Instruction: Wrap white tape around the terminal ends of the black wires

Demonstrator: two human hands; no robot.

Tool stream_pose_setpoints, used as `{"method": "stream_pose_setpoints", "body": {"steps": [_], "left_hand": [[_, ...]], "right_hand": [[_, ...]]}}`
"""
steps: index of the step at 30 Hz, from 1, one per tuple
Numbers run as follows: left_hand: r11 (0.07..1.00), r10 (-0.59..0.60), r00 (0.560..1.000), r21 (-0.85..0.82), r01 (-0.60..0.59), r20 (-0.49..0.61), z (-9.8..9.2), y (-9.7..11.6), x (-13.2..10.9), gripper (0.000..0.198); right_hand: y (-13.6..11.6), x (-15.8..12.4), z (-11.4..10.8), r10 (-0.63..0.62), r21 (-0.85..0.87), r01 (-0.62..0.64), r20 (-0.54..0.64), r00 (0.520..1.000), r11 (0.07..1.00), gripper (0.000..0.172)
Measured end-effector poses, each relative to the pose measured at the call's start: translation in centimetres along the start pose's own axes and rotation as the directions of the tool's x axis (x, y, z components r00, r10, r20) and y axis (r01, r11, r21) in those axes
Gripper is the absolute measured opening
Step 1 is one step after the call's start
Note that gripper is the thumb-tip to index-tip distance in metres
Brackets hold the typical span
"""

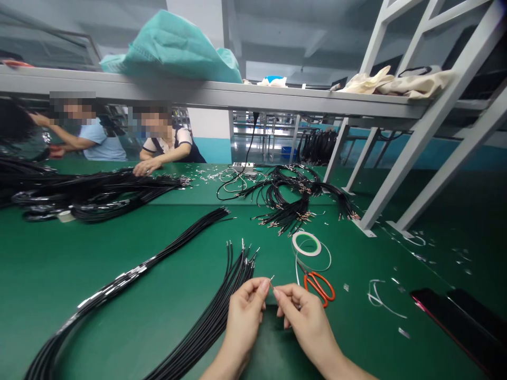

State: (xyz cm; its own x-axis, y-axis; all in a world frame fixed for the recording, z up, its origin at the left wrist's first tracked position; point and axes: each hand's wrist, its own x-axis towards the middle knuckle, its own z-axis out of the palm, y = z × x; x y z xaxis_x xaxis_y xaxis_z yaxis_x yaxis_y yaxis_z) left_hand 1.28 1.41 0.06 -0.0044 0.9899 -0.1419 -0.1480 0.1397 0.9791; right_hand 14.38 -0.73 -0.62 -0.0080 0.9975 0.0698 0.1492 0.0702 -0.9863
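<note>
1. Cables (99,195), black and heaped, cover the left side of the frame on a green table (99,245); a co-worker's hand (146,167) rests on the heap.
2. A long black bundle (174,245) curves from the lower left towards the centre, with shiny clear wrapping midway.
3. A second bundle (216,311), its bare tips fanned upward, runs beside the left hand; I cannot tell whether they touch.
4. The left hand (246,306), lower centre, is closed to a pinch, thumb against forefinger, on a thin wire end (272,278).
5. The right hand (303,311), just beside it, pinches at the same wire end, its other fingers curled.
6. Above the right hand lie a tape roll (306,254) and orange-handled scissors (318,285).
7. Two dark slabs (447,322) lie at lower right.
</note>
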Motion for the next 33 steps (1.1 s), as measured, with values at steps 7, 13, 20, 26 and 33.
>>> {"method": "stream_pose_setpoints", "body": {"steps": [7, 13, 20, 26, 33], "left_hand": [[1.000, 0.019, 1.000, 0.005, -0.019, 0.018, -0.14, 0.07, 0.31, 0.037], [1.000, -0.013, 1.000, 0.010, 0.013, 0.028, -0.06, 0.01, 0.19, 0.039], [1.000, -0.012, 0.998, -0.013, 0.013, 0.064, -0.16, -0.44, 0.38, 0.040], [1.000, -0.005, 0.994, -0.019, 0.007, 0.112, -0.23, -0.67, 0.38, 0.036], [1.000, 0.029, 0.989, -0.006, -0.028, 0.146, -0.32, -0.48, 0.19, 0.034]], "right_hand": [[-0.60, -0.17, -0.10, -0.026, -0.028, 0.025, -0.007, 1.000, 0.999, 0.031], [-0.67, -0.22, -0.03, -0.031, -0.032, 0.031, -0.003, 1.000, 0.999, 0.030], [-0.70, -0.24, -0.13, -0.029, -0.046, 0.029, -0.008, 1.000, 0.999, 0.028], [-0.83, -0.36, -0.14, -0.029, -0.063, 0.028, -0.012, 0.999, 0.998, 0.030], [-0.34, 0.00, -0.56, -0.039, -0.146, 0.031, -0.055, 0.998, 0.989, 0.032]]}}
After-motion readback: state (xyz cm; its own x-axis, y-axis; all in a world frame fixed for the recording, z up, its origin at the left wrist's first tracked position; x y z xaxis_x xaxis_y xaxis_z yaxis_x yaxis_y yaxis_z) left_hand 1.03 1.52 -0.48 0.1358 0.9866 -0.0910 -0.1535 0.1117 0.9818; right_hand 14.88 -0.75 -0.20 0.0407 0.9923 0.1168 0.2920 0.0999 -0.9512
